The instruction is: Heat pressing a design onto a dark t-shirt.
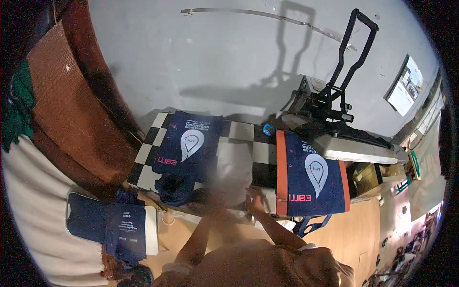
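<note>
A thin white sheet [235,165] is over the checkered tabletop [241,131], its lower part blurred. My right hand [254,201] has its fingers at the sheet's lower right edge and appears to pinch it. My left hand [215,206] is by the sheet's lower left corner, too blurred to show its grip. Left of the sheet lies a stack of navy printed fabric pieces [188,143], with bunched dark cloth [175,188] below it. To the right, another navy printed piece [319,179] is spread flat on the orange-edged pad [282,172] of a heat press.
The heat press's upper plate [362,149] and tall black handle [373,28] stand at the right, against the grey wall [222,53]. A small blue object [268,130] sits near the back edge. More navy printed cloth [125,229] lies lower left, beside a beige curtain [46,201].
</note>
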`<state>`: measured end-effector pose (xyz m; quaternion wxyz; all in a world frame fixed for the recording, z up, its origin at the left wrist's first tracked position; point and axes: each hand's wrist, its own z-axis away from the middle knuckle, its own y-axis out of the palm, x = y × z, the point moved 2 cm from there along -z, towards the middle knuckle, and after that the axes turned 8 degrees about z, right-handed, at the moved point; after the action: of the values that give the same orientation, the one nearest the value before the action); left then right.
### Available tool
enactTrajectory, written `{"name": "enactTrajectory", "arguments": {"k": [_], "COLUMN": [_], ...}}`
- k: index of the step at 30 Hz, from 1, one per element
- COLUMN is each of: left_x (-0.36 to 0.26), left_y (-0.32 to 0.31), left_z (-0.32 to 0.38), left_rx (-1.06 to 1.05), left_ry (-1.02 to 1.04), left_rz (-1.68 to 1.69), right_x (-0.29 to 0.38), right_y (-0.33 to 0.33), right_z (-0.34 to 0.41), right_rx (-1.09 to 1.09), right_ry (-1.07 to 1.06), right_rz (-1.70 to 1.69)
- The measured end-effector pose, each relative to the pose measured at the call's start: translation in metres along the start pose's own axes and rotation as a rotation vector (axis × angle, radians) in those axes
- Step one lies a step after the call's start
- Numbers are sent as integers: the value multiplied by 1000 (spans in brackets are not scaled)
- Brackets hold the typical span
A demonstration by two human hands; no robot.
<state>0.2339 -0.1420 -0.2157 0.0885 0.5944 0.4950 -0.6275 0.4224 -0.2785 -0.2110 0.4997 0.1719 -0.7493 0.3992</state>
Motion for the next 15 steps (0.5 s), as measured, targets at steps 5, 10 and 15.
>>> {"name": "enactTrajectory", "arguments": {"k": [5, 10, 15], "left_x": [-2, -32, -87], "left_y": [8, 9, -6], "left_z": [26, 29, 21], "left_rx": [-29, -30, -269], "left_ry": [-97, -392, 200], "left_rz": [72, 283, -57], "right_x": [68, 95, 113], "right_y": [-10, -31, -52], "right_z": [-1, -3, -3], "right_rx": [94, 175, 146], "right_ry": [51, -7, -40], "right_rz": [-195, 120, -109]}}
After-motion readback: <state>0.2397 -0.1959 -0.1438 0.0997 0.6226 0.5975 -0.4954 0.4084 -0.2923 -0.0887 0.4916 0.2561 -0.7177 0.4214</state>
